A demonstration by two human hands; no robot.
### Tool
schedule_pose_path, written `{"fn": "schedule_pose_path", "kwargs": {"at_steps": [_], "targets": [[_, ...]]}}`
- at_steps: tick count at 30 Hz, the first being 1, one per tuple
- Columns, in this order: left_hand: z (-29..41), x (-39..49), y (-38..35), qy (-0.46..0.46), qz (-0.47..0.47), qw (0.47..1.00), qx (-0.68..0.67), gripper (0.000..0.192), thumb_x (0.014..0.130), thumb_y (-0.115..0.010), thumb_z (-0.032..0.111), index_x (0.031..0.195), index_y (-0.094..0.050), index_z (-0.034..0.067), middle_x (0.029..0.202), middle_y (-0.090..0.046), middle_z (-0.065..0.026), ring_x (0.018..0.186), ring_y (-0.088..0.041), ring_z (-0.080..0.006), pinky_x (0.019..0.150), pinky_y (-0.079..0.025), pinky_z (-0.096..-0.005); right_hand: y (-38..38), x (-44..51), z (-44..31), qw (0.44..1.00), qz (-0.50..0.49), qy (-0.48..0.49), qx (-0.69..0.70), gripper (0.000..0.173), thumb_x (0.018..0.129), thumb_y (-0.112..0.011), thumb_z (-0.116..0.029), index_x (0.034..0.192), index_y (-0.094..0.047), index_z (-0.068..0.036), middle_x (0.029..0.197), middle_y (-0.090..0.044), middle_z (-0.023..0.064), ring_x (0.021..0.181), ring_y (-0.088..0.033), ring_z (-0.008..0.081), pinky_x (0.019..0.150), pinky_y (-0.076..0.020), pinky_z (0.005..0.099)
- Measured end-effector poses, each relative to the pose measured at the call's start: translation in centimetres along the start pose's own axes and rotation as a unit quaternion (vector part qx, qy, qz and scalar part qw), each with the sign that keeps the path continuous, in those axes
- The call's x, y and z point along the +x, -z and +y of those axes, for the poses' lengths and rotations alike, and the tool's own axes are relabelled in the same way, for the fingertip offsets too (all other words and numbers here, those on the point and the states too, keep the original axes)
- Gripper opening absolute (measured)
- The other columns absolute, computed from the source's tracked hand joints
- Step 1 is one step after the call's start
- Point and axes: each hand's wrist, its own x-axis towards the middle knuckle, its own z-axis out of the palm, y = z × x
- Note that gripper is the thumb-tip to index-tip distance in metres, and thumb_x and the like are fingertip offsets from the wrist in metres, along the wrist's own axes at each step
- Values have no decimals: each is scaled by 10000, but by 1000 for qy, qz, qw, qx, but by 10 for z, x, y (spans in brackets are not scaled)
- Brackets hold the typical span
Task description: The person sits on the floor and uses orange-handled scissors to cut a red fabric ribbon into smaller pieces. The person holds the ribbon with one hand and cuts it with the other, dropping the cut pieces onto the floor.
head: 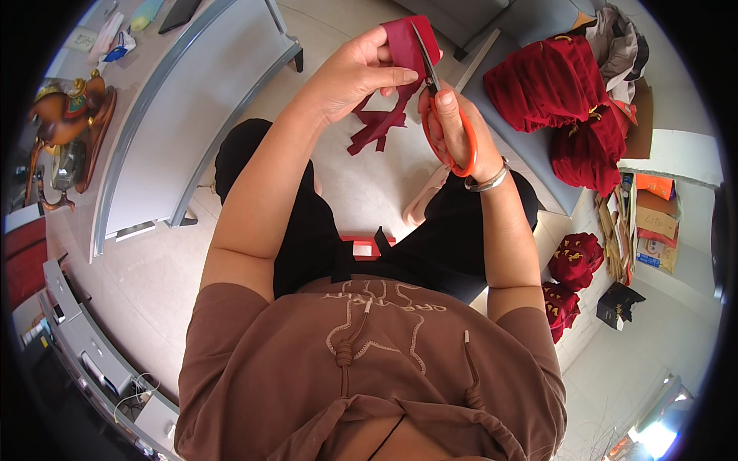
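Observation:
My left hand (369, 75) grips a piece of dark red fabric (403, 43) in front of me, near the top of the view. In my right hand (461, 124) is a pair of scissors (468, 144) with orange-red handles. Their metal blades point up and lie against the fabric; how far apart they are is hard to tell. Narrow dark red strips (377, 128) trail below the held piece, above the pale floor. A metal bangle circles my right wrist.
Bundles of dark red cloth (545, 83) lie on a grey surface at upper right, with more red bundles (575, 260) on the floor. A grey-edged table (190, 92) stands at left, bearing a carved ornament (69, 115). A red box (380, 245) shows between my legs.

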Motion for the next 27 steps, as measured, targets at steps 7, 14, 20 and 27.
{"fn": "schedule_pose_path", "kwargs": {"at_steps": [7, 14, 20, 27], "targets": [[2, -1, 3, 28, -30, 998, 39, 463, 925, -663, 117, 1352, -503, 39, 1235, -660, -101, 1010, -631, -128, 811, -490, -279, 2, -1, -1, 1000, 5, 4, -24, 679, 987, -336, -656, 887, -528, -13, 513, -400, -19, 378, -397, 72, 362, -323, 217], [-1, 2, 7, 25, 32, 999, -2, 343, 963, -649, 310, 1212, -625, 75, 1144, -679, -25, 947, -584, -85, 833, -434, -266, 2, -3, -1, 997, 6, 10, -72, 645, 1005, -329, -628, 877, -535, -29, 512, -424, -18, 401, -408, 77, 412, -333, 224], [-2, 6, 6, -11, 117, 990, -72, 291, 895, -743, 238, 1082, -687, 22, 983, -695, -31, 886, -620, -100, 826, -490, -262, 2, -3, 0, 996, -8, 22, -86, 644, 1003, -324, -634, 873, -534, -39, 498, -422, -16, 402, -400, 76, 422, -331, 227], [-5, 8, 9, -33, 106, 986, -126, 280, 893, -698, 45, 1168, -660, 1, 1015, -697, -52, 949, -642, -125, 870, -522, -282, 3, -3, 2, 997, -33, 35, -66, 700, 960, -326, -706, 903, -519, -35, 523, -408, -28, 431, -397, 64, 429, -332, 224]]}}
